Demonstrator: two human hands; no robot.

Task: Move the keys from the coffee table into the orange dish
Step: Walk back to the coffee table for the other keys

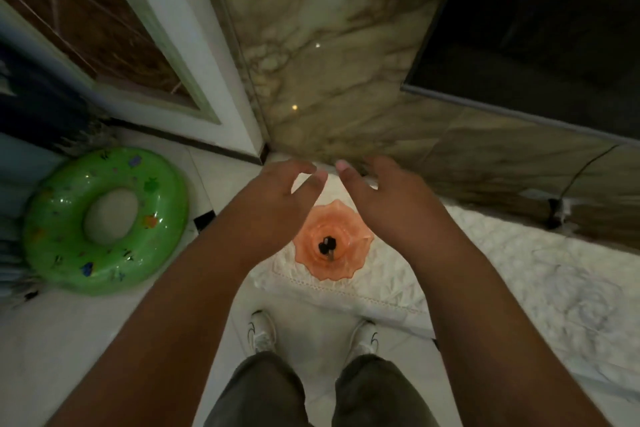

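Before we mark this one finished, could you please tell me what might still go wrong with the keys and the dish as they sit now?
1. The orange dish sits near the front edge of the white lace cloth; a tug on the cloth might slide it off.
2. Both the left hand and right hand hang open above the dish, so lowering either could knock its wavy rim.
3. The keys lie loose in the centre and could spill if it tips.

Green swim ring (104,218) lies flat on pale floor tiles (52,340), w/ small coloured prints on it. Right of ring: white lace cloth (519,288) over a low surface. Above-right of ring: white door frame (194,55), then marble wall (329,62), dark TV screen (536,28) farther right. Below-right of ring: white sneakers (263,333), grey trousers (263,392).
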